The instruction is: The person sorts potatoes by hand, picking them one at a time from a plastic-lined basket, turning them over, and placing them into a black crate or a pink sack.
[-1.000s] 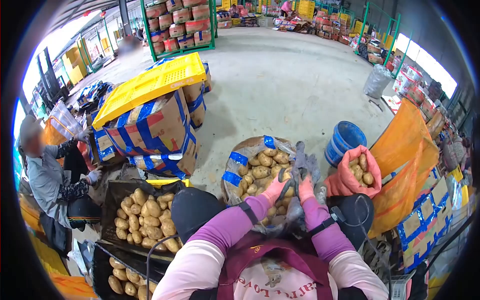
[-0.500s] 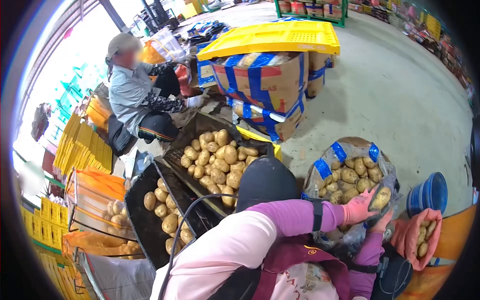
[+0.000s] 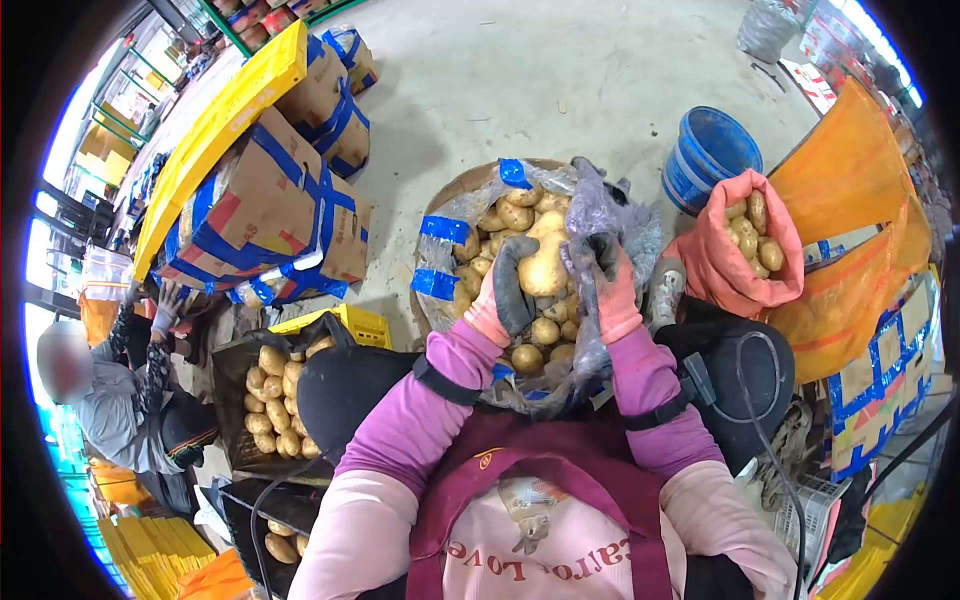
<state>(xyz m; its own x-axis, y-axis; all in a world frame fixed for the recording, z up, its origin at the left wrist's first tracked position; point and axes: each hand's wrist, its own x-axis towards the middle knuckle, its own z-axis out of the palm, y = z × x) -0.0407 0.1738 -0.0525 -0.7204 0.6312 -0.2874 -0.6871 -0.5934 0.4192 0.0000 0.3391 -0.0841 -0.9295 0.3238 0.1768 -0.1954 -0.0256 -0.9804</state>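
In front of me, a round cardboard container (image 3: 428,312) is lined with clear plastic and filled with potatoes. My left hand (image 3: 508,292), in a grey and pink glove, curls around the side of a large potato (image 3: 543,268) above the pile. Opposite it, my right hand (image 3: 608,285), gloved alike, has its fingers bent against the bunched plastic liner (image 3: 622,228) at the container's right side. The right fingertips are partly hidden by plastic. More potatoes (image 3: 515,215) lie below and beyond my hands.
A black-lined crate of potatoes (image 3: 275,400) stands to the left. Taped cartons (image 3: 265,215) carry a yellow pallet (image 3: 225,135) beyond it. To the right are a blue bucket (image 3: 708,160) and a pink sack of potatoes (image 3: 745,265). A co-worker (image 3: 130,410) sits far left.
My view has swung to the right, so the container now lies centred. My left hand is still at a potato; my right hand has shifted from near it to the liner.
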